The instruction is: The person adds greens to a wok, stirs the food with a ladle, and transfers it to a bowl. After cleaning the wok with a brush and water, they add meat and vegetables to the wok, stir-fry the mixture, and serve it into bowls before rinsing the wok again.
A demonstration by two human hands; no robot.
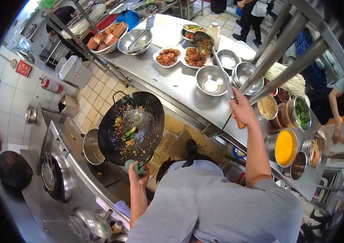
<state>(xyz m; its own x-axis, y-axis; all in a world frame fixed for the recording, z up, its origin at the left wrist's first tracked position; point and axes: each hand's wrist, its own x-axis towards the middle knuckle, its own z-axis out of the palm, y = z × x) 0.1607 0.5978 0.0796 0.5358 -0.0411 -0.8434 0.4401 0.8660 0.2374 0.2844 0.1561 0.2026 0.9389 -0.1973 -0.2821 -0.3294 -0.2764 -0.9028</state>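
My left hand (pixel 138 174) is closed round a green cloth (pixel 135 166) at the handle of a black wok (pixel 117 125). Bits of chopped vegetables and a green piece lie in the tilted wok. My right hand (pixel 243 108) grips the wooden handle of a long metal ladle (pixel 222 71). The ladle's bowl, with food in it, is over a white dish of browned pieces (pixel 195 58) on the steel counter. A second white dish of browned pieces (pixel 167 56) stands to its left. An empty metal bowl (pixel 212 80) sits just below the ladle.
Metal bowls (pixel 248 77), a bottle (pixel 214 35) and noodles (pixel 285 80) stand along the counter (pixel 160 86). A yellow-filled container (pixel 285 148) is at the right. Shelf posts (pixel 277 52) cross the upper right. Other people (pixel 257 20) stand beyond. A stove (pixel 58 178) is at the left.
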